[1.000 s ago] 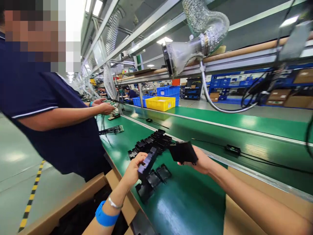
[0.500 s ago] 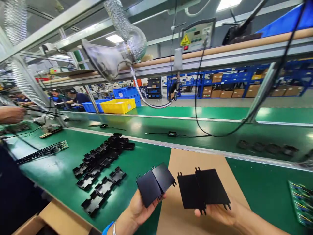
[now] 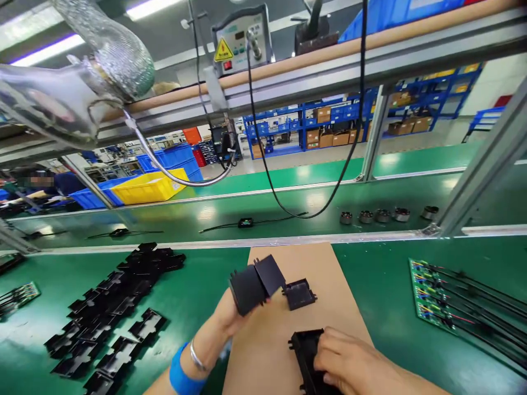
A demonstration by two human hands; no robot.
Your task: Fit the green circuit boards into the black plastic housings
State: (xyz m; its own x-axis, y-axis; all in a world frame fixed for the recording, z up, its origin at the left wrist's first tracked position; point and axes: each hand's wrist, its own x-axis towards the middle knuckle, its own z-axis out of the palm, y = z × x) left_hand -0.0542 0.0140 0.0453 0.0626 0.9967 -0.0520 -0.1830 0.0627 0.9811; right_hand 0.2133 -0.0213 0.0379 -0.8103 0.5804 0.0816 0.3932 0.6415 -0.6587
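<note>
My left hand (image 3: 230,315), with a blue band and a metal bangle at the wrist, is closed around two flat black plastic covers (image 3: 256,282) held above the cardboard sheet (image 3: 263,365). They sit side by side, smooth faces up, with small prongs at the edges. On the cardboard, my right hand (image 3: 343,354) has its fingers curled over black plastic trays (image 3: 302,356), open side up; its fingertips are partly hidden. Just beyond lies another black tray (image 3: 300,295), hollow side up, apart from my right hand.
Rows of black plastic trays (image 3: 117,354) lie on the green bench at left. Circuit boards with black cables (image 3: 430,296) lie at right. Several small round metal parts (image 3: 382,215) stand behind the aluminium rail. A black cable (image 3: 288,211) hangs down in front.
My right hand has lowered its black pieces to the cardboard, where a separate tray now lies. My left hand still holds its pair. The view has swung right.
</note>
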